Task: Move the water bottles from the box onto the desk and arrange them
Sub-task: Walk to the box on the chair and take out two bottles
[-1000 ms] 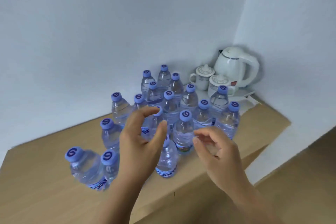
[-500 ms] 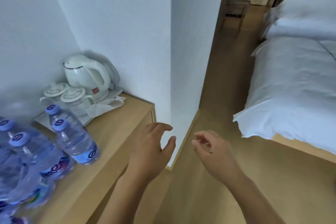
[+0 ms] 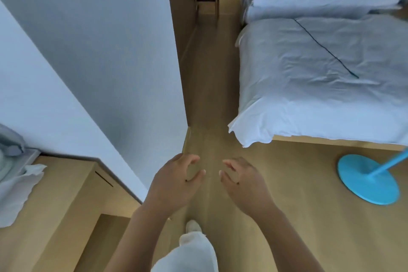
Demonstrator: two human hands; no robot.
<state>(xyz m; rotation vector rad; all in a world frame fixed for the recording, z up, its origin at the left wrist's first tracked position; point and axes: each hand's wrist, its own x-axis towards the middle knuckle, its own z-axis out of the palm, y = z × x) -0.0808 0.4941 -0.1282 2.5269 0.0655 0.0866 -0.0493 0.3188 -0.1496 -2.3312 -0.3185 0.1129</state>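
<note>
2 bare hands — left hand [image 3: 176, 180] and right hand [image 3: 242, 180] — hover loosely curled and empty above the floor [image 3: 287, 183] beside the desk [image 3: 66, 194], likely ready for another bottle — no bottles or box in view.

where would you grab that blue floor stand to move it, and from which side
Grip the slanted pole, not the flat round base, which offers no edge to curl fingers round. Come from its left, the open floor side, with the right hand; the bed lies behind it.

desk [image 3: 55, 205] light wood | bed linen [image 3: 320, 86] white | lamp base [image 3: 367, 179] turquoise | trouser leg [image 3: 189, 254] white
</note>
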